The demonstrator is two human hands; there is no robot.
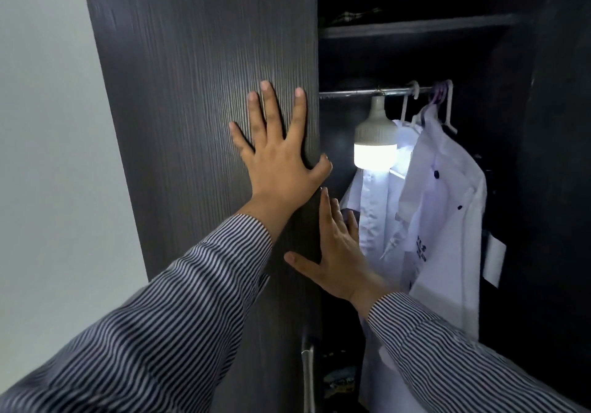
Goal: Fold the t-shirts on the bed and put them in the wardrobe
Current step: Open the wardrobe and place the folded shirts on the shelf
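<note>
From the head view, the wardrobe door point(198, 92), dark with a fine wood grain, fills the upper left and middle. The left hand point(275, 156) lies flat on its face near the door's right edge, fingers spread and straight, thumb hooked just over that edge; as a grip it is open and holds nothing. The right hand point(335, 252) sits lower, at the same edge, fingers straight and reaching past it into the wardrobe, thumb out on the door face; it too is open, with nothing held. Both arms wear striped sleeves point(166, 316).

Inside the wardrobe point(559, 156), a dark shelf point(415, 30) runs across the top with dim, unreadable items above it. Under it a metal rail point(351, 93) carries a lit white lamp point(374, 143) and white hangers point(447, 108). A white shirt point(371, 214) hangs behind the lamp. Just right of it hangs a white jacket point(447, 207) with dark buttons; it bears dark print low on the front, too blurred to read. A metal door handle point(307, 377) shows at the bottom edge.

No folded t-shirts can be made out; the bed is out of view.
</note>
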